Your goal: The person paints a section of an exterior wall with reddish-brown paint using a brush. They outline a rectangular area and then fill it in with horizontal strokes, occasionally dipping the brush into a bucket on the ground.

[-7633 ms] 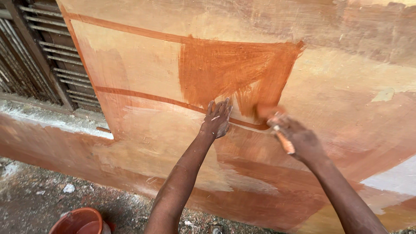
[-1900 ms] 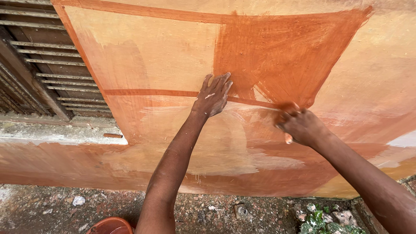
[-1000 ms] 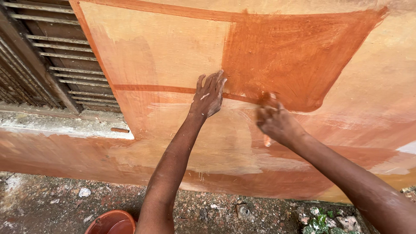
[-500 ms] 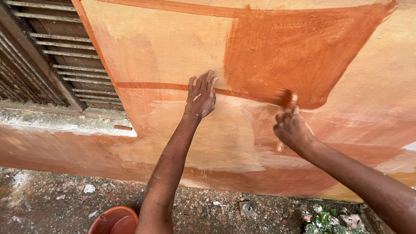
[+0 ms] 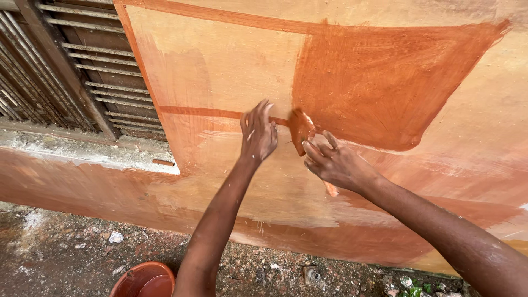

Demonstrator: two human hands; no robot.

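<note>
Against the plastered wall (image 5: pixel 220 66), the person's left hand (image 5: pixel 257 135) lies flat, fingers (image 5: pixel 263 110) released and spread, pointing toward twelve o'clock, touching the thin orange line (image 5: pixel 192 111) that runs across the pale panel. Just beside it, at three o'clock, the right hand (image 5: pixel 336 162) is clenched around a paintbrush (image 5: pixel 301 129); the fingers (image 5: pixel 316 151) wrap the handle, whose lower tip shows beneath the hand at about six o'clock. The brush head, loaded with orange-brown paint, presses on the wall at the hand's eleven o'clock, right at the lower left corner of the big painted patch (image 5: pixel 385 82). That patch of fresh orange-brown spreads from the brush toward one and two o'clock, its edges rough with brush strokes. Both hands and forearms are flecked with pale paint.

At nine o'clock from the left hand a barred window (image 5: pixel 60 71) with dark wooden slats sits in the wall, a rough concrete sill (image 5: pixel 82 151) below it. Along the base of the wall runs a darker reddish band (image 5: pixel 82 192). Down on the wet, gritty ground (image 5: pixel 66 258), at seven o'clock from the left hand and close beside the left forearm, stands an orange bucket (image 5: pixel 144 279), only partly in view at the bottom edge.
</note>
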